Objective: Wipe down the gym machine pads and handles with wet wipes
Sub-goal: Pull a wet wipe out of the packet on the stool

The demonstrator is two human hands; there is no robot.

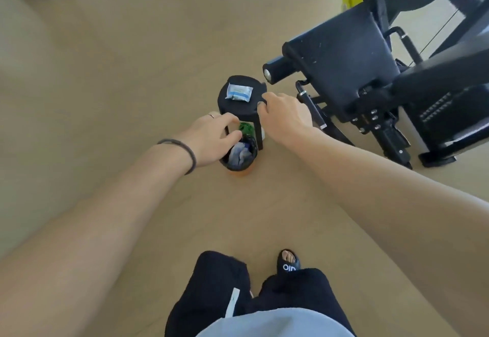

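- The pack of wet wipes lies flat on the round black top of a small stool, toward its far side.
- The right hand rests at the stool's right rim, fingers bent down over the edge; the fingertips touch the black top. The wipes lie just beside them to the left, apart from the fingers.
- The left hand reaches in at the stool's near-left side, fingers loosely spread and slightly bent, holding nothing that shows. Its fingertips sit by the stool's left leg and above the rim of a small bin.
- The wipes pack lies beyond the left fingers, up on the stool top, not touched by them.
- The bin stands on the floor partly under the stool, lined in black, with crumpled pale and blue waste inside; something green shows just behind it.
- The gym machine stands to the right, its black seat pad and a roller pad facing the stool; a chrome-banded handle runs close beside the right hand.
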